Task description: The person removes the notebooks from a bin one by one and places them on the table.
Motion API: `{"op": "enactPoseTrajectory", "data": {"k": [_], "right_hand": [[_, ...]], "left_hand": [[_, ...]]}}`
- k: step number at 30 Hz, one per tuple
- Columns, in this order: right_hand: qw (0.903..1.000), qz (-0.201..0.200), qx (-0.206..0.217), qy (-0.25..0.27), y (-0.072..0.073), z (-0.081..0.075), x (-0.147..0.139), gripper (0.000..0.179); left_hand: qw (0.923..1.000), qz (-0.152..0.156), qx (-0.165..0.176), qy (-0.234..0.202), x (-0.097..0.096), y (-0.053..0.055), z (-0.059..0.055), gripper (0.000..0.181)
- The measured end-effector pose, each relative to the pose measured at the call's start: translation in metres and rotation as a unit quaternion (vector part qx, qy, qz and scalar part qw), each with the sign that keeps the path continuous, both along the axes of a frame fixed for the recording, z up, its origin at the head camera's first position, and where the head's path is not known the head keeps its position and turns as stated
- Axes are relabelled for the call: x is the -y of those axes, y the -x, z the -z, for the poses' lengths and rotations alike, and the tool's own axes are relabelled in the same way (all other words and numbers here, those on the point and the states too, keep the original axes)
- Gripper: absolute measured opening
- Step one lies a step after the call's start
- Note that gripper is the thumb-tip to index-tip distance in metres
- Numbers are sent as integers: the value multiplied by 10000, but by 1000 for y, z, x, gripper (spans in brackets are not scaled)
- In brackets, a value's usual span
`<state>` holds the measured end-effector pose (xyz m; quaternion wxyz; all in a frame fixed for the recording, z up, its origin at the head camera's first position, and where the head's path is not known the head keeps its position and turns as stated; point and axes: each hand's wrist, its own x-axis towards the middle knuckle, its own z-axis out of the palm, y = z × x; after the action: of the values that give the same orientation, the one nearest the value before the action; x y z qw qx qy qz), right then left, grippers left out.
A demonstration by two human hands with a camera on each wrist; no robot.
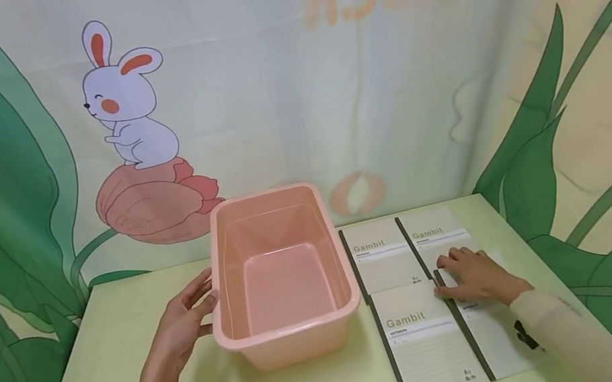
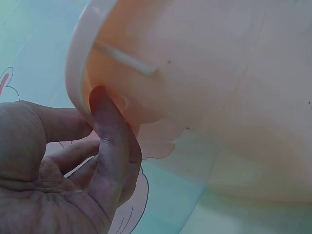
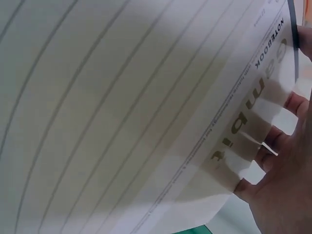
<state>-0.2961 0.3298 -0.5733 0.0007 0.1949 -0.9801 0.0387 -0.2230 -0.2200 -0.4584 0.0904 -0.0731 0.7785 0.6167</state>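
Note:
A pink plastic basin [image 1: 300,349] stands on the table, its inside bare. My left hand [image 1: 183,329] holds its left rim; in the left wrist view, thumb and fingers [image 2: 109,131] pinch the rim [image 2: 78,63]. On the right, my right hand [image 1: 477,273] is at the top of the front right notebook [image 1: 500,337], which has a dark spine and white cover. The right wrist view shows that notebook [image 3: 122,112] up close, the fingers [image 3: 278,139] along its top edge and the thumb at its spine. Part of its title is under the hand in the head view.
Three more "Gambit" notebooks lie beside it: front left [image 1: 429,353], back left [image 1: 382,259] and back right [image 1: 433,233]. The pale green table [image 1: 87,380] meets a printed curtain [image 1: 263,89] with a rabbit and tulips at its back edge.

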Motion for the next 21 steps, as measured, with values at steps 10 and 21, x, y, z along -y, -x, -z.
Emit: {"op": "enactPoseTrajectory", "data": {"k": [10,21], "right_hand": [[9997,150,-5,216,5,-21,13,56],[9964,-424,-368,633,14,-85,50,58]], "left_hand": [[9999,-57,-28,108,4,-2,-1,59],[9969,450,-72,643,6,11,0,82]]}}
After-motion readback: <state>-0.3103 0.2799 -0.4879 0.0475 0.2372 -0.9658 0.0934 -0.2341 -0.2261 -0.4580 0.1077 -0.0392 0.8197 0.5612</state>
